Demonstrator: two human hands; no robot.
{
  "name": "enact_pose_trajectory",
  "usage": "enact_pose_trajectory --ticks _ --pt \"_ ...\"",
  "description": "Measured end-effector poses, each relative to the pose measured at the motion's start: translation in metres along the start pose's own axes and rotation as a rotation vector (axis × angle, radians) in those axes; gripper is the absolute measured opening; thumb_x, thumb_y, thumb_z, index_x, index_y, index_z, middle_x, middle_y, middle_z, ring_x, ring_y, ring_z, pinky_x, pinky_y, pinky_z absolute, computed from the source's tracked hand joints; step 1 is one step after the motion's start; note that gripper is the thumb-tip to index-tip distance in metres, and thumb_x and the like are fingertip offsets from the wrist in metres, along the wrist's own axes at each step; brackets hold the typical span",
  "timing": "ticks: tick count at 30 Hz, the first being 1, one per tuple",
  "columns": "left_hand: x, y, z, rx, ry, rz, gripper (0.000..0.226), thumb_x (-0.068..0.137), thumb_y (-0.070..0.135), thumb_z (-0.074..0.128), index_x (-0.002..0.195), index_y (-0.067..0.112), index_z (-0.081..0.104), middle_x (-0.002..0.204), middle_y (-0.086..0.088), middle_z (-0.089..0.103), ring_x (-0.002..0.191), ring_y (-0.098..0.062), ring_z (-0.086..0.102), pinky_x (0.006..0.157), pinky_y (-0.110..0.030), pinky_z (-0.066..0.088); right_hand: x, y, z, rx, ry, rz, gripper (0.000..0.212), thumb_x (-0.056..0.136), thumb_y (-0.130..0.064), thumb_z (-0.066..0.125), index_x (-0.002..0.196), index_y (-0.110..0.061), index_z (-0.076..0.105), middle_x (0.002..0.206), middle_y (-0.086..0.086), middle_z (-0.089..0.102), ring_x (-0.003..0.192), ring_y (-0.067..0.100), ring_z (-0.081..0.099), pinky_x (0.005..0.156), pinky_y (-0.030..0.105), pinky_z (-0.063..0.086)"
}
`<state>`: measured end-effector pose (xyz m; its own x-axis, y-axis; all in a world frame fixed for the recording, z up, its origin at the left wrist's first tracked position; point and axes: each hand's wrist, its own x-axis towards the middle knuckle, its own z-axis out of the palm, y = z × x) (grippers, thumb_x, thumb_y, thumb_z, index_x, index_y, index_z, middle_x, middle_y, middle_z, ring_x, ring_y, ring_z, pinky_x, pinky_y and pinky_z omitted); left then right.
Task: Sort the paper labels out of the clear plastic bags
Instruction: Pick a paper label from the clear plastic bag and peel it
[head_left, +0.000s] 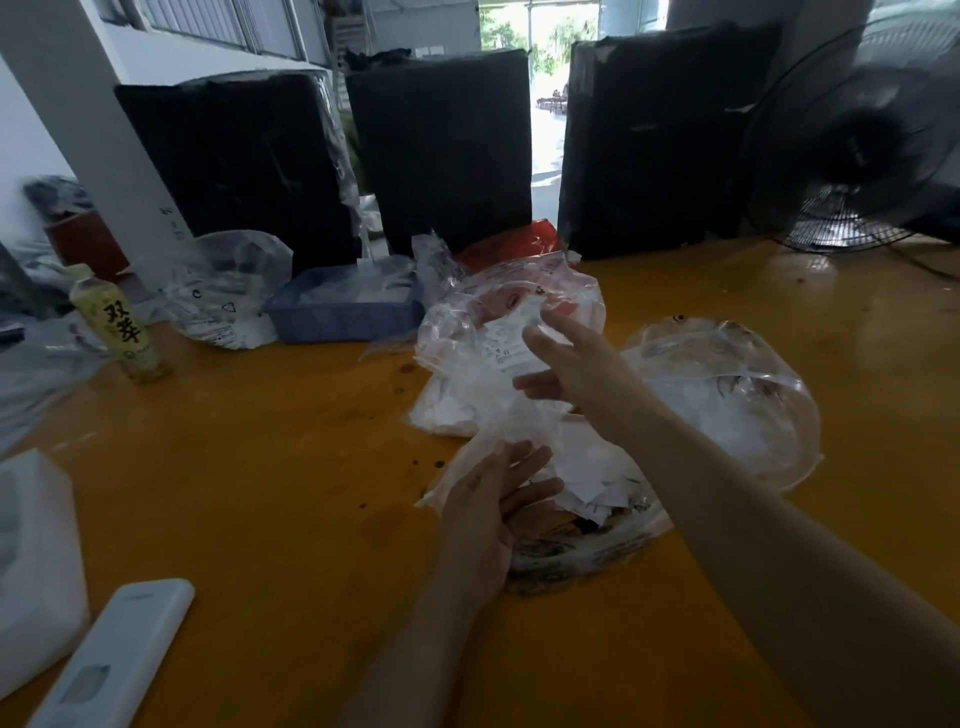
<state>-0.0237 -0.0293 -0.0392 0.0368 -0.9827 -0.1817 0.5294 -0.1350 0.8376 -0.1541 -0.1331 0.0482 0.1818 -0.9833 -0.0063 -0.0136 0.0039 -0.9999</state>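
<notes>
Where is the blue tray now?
The blue tray sits on the table's far side, left of centre, between two clear bags, before the black bundles.

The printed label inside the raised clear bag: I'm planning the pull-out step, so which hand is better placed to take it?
Probably the right hand: its open fingers already reach into the clear bag beside the printed label. The left hand sits lower, supporting the bag's bottom edge.
</notes>
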Motion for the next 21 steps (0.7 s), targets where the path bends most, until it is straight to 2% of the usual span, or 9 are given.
enact_pose_trajectory --ticks 2,5,8,11,13,15,16,18,21 --pt "0.001 0.0 -0.001 0.013 -0.008 0.0 0.038 0.109 0.033 0.053 0.128 0.004 0.068 0.121 -0.012 0.078 0.095 -0.029 0.079 0.071 -0.031 0.066 -0.011 0.006 -0.002 -0.04 -0.021 -0.026 0.044 0.099 -0.037 0.066 0.141 -0.028 0.058 0.097 -0.006 0.074 0.085 0.02 0.078 0.075 0.029 0.062" --pt "0.002 -0.001 -0.003 0.028 -0.016 0.001 0.039 0.108 0.035 0.054 0.126 0.004 0.069 0.121 -0.013 0.078 0.094 -0.028 0.079 0.073 -0.032 0.067 -0.032 0.014 -0.016 -0.201 0.052 -0.118 0.017 0.103 -0.029 0.059 0.107 -0.021 0.073 0.094 -0.004 0.078 0.072 0.015 0.074 0.065 0.025 0.057" --pt "0.003 -0.002 -0.003 0.03 -0.013 -0.011 0.04 0.109 0.033 0.052 0.127 0.001 0.068 0.12 -0.015 0.078 0.09 -0.026 0.079 0.07 -0.03 0.066 -0.049 0.019 -0.042 -0.597 0.131 -0.113 0.025 0.101 -0.029 0.057 0.085 -0.02 0.073 0.072 -0.002 0.073 0.054 0.014 0.058 0.054 0.026 0.046" --pt "0.003 -0.003 -0.003 0.039 -0.007 -0.011 0.041 0.108 0.034 0.051 0.124 0.0 0.069 0.118 -0.017 0.078 0.087 -0.024 0.079 0.067 -0.029 0.065 -0.058 0.026 -0.075 -1.054 0.236 -0.016 0.037 0.099 -0.021 0.055 0.064 -0.01 0.056 0.055 0.007 0.053 0.048 0.015 0.044 0.051 0.026 0.036" --pt "0.003 -0.004 -0.004 0.033 -0.005 -0.006 0.04 0.108 0.033 0.051 0.122 -0.001 0.069 0.116 -0.018 0.078 0.085 -0.023 0.078 0.067 -0.028 0.064 -0.059 0.032 -0.093 -1.286 0.332 0.048 0.03 0.099 -0.015 0.052 0.069 -0.013 0.056 0.065 0.003 0.059 0.054 0.017 0.052 0.054 0.029 0.039" --pt "0.003 -0.004 -0.004 0.02 -0.003 0.001 0.039 0.108 0.032 0.052 0.12 -0.002 0.069 0.114 -0.02 0.078 0.082 -0.023 0.078 0.066 -0.029 0.064 -0.058 0.038 -0.102 -1.433 0.301 0.142 0.012 0.1 -0.022 0.056 0.096 -0.014 0.064 0.1 0.009 0.068 0.08 0.023 0.064 0.068 0.035 0.049" --pt "0.003 -0.005 -0.005 0.014 0.0 0.005 0.039 0.108 0.031 0.053 0.119 -0.002 0.069 0.113 -0.022 0.078 0.081 -0.023 0.078 0.065 -0.029 0.064 -0.057 0.043 -0.105 -1.465 0.259 0.186 0.015 0.1 -0.027 0.057 0.106 -0.016 0.064 0.112 0.01 0.063 0.088 0.026 0.064 0.074 0.036 0.05" --pt "0.003 -0.005 -0.005 0.001 0.009 0.009 0.039 0.107 0.031 0.054 0.118 -0.003 0.07 0.112 -0.023 0.078 0.08 -0.024 0.077 0.065 -0.03 0.064 -0.055 0.054 -0.109 -1.476 0.219 0.196 0.018 0.1 -0.03 0.058 0.107 -0.015 0.065 0.113 0.01 0.057 0.084 0.025 0.06 0.074 0.033 0.048" --pt "0.003 -0.005 -0.004 -0.017 0.027 0.014 0.037 0.106 0.03 0.055 0.112 -0.003 0.072 0.106 -0.024 0.078 0.077 -0.025 0.077 0.062 -0.029 0.063 -0.051 0.058 -0.113 -1.48 0.295 0.126 0.011 0.095 -0.026 0.065 0.094 -0.015 0.068 0.095 0.005 0.059 0.076 0.021 0.06 0.065 0.029 0.046"
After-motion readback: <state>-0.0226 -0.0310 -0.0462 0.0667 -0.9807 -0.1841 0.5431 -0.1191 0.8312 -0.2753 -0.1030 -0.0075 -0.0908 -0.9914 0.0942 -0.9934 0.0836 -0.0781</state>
